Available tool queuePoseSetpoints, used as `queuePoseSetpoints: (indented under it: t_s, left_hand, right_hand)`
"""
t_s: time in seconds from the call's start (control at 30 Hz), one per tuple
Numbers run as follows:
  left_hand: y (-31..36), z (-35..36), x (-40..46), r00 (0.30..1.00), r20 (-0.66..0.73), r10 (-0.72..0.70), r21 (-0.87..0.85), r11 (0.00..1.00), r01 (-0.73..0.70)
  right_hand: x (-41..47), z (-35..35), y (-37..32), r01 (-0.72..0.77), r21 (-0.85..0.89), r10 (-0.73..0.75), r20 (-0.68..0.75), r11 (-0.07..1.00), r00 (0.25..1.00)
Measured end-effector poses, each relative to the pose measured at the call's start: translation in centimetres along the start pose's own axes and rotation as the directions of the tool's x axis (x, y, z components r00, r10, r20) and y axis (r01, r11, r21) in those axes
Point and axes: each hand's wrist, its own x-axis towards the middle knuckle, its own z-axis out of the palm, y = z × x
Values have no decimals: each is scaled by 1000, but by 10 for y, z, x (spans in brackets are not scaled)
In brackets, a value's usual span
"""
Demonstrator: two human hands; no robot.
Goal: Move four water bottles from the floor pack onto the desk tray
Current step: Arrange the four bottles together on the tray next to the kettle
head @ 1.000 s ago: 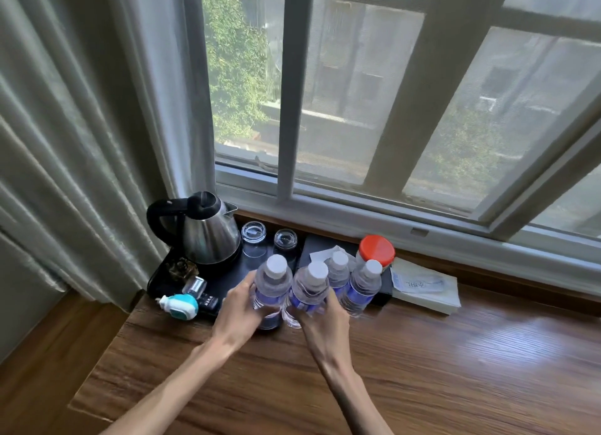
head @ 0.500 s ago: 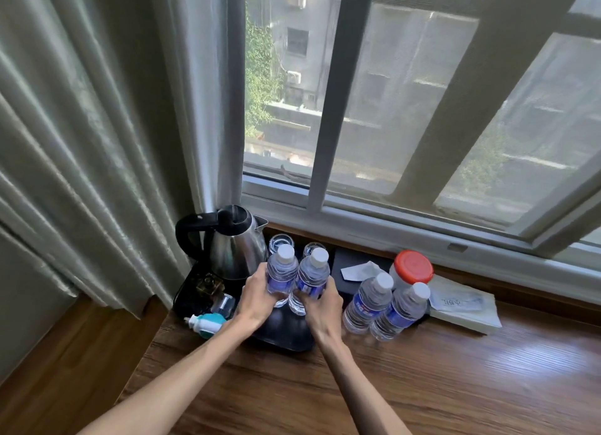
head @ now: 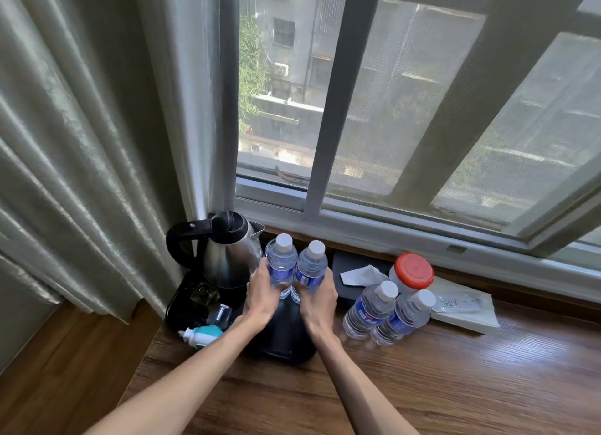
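Bottles one (head: 281, 265) and two (head: 311, 270), clasped in my left grip (head: 261, 296) and right grip (head: 318, 299), have moved from table (head: 455, 386) onto tray (head: 279, 340), leaving two bottles (head: 388, 311) beside it.

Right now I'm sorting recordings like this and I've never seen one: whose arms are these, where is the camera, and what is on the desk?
No machine here: a person wears a wide-angle camera on the head, looking down at their own bare hands. The left hand and right hand each grip one water bottle over the black tray, beside a kettle. Two more bottles stand on the wooden desk, right of the tray, in front of a red-lidded jar.
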Motion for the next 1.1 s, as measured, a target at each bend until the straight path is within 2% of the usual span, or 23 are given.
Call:
queuePoseSetpoints:
  t_s: [0.17, 0.33, 0.47, 0.6, 0.73, 0.9, 1.0, 1.1]
  left_hand:
    - [-3, -3, 5, 1000, 12, 23, 20, 1000, -23]
    - [-6, -2, -5, 1000, 16, 14, -71, 997, -12]
    - [-11, 8, -44, 999, 47, 5, -117, 993, 1]
    - [-17, 27, -92, 999, 36, 18, -133, 991, -13]
    - [-9, 51, -107, 989, 127, 70, -78, 995, -60]
    - [26, 79, -104, 918, 375, 128, -26, 991, -128]
    - [45, 92, -101, 911, 375, 171, -64, 985, -158]
    - [60, 100, -103, 916, 327, 231, -129, 971, -199]
  right_hand:
    - [-1, 5, 2, 8, 4, -8, -19, 1000, 1000]
    - [-7, 1, 2, -13, 6, 13, 42, 1000, 999]
    - [-29, -11, 11, 7, -64, 0, 109, 998, 994]
    - [-62, -42, 21, 48, -15, -47, 95, 999, 994]
    - [-82, -86, 34, 49, -50, -47, 28, 998, 998]
    - [-79, -134, 55, -47, -73, 35, -153, 996, 988]
    - [-66, -156, 59, -147, -63, 124, -273, 987, 954]
    - [-48, -171, 66, -183, -67, 155, -295, 981, 943]
